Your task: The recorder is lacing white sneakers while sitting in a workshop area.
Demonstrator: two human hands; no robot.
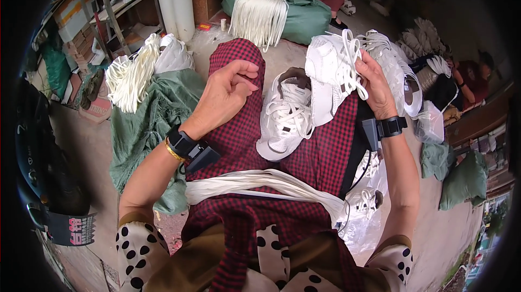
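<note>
My right hand (374, 83) grips a white sneaker (325, 69) by its laced side, raised above my right thigh. White shoelace loops (351, 67) stand up from it beside my fingers. A second white sneaker (286, 116), with laces threaded, rests on my lap between my knees, toe towards me. My left hand (230, 94) hovers over my left thigh, fingers curled in, apart from both shoes, with nothing visible in them. A bundle of white shoelaces (260, 183) lies across my lap on the red-and-black checked apron (239, 145).
More white laces (133, 75) hang over a green sack (157, 113) at my left. Ahead, another lace bundle (260, 13) drapes over a green bale (309, 18). Several white sneakers (363, 202) in clear plastic sit at my right. Other people sit at the back.
</note>
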